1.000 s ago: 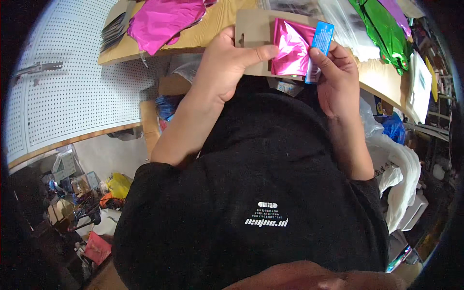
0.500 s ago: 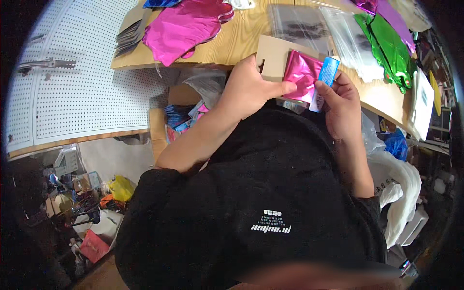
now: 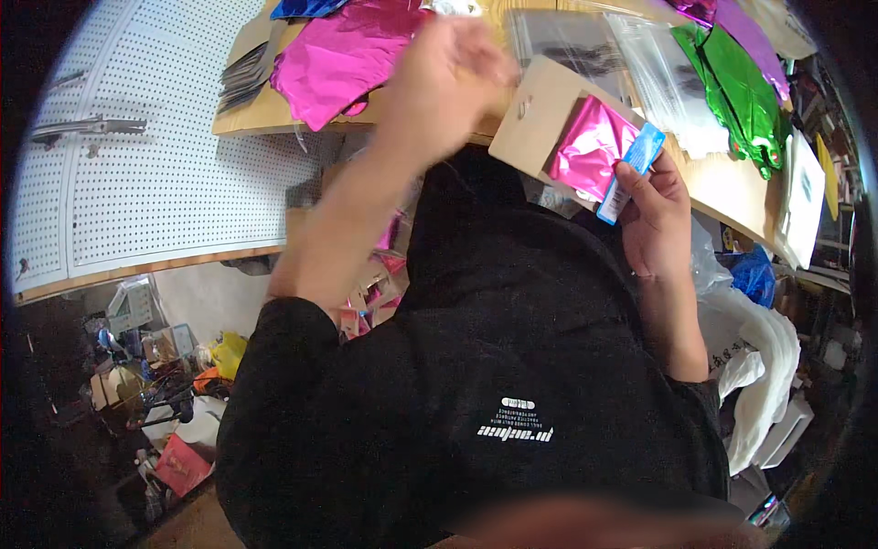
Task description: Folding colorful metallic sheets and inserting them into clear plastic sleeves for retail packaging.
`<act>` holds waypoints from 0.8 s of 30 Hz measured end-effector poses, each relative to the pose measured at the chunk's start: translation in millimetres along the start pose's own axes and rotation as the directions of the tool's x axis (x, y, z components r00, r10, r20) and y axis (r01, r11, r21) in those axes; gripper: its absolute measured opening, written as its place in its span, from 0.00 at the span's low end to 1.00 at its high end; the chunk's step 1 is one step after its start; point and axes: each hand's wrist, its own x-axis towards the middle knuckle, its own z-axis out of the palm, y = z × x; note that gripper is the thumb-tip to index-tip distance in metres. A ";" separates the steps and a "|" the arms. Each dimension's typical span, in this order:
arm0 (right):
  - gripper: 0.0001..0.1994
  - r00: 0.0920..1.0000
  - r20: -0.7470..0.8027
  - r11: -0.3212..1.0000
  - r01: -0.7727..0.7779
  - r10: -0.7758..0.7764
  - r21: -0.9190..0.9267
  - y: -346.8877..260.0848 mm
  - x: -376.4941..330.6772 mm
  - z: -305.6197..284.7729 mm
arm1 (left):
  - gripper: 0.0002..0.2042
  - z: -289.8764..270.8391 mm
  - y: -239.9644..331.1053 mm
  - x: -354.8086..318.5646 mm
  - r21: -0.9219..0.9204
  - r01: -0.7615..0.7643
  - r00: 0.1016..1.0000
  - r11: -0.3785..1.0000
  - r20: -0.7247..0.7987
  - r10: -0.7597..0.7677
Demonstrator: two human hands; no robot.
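My right hand [image 3: 651, 212] holds a tan cardboard backing card [image 3: 540, 114] with a folded pink foil balloon [image 3: 594, 146] laid on it and a small blue packet [image 3: 633, 165] pinched against the foil by my thumb. The card juts over the front edge of the wooden table [image 3: 722, 188]. My left hand [image 3: 453, 78] is lifted off the card and blurred with motion, up over the table near a large pink foil sheet [image 3: 343, 59]; nothing shows in it.
Clear plastic bags [image 3: 631, 64] lie on the table behind the card. A green foil balloon [image 3: 736, 87] sits at the right. A stack of grey cards [image 3: 247, 69] lies at the left table end, beside a white pegboard [image 3: 119, 165]. White bags [image 3: 759, 357] hang at lower right.
My left hand has let go of the card and swung up and left toward the table. My right hand now holds the card, foil and blue packet alone.
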 end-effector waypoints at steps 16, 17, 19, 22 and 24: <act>0.16 0.991 -0.124 0.998 0.051 -0.054 -0.028 8.7 -4.7 2.7 | 0.09 -50.2 7.3 100.7 0.738 -0.317 0.948 0.596 0.223 0.229; 0.16 0.991 -0.122 0.998 0.048 -0.051 -0.028 9.3 -4.4 1.9 | 0.09 -51.5 7.6 99.5 0.710 -0.270 0.961 0.650 0.157 0.227; 0.16 0.993 -0.106 0.996 0.040 -0.047 -0.074 10.5 -4.1 -1.3 | 0.09 -60.3 2.9 101.7 0.700 -0.285 0.951 0.655 0.121 0.284; 0.16 0.992 -0.115 0.997 0.044 -0.052 -0.071 12.4 -3.8 -2.0 | 0.08 -56.3 17.1 92.3 0.694 -0.290 0.935 0.659 0.059 0.350; 0.16 0.992 -0.119 0.997 0.045 -0.052 -0.063 13.4 -3.7 -2.1 | 0.08 -49.3 38.2 76.6 0.697 -0.276 0.933 0.662 0.031 0.357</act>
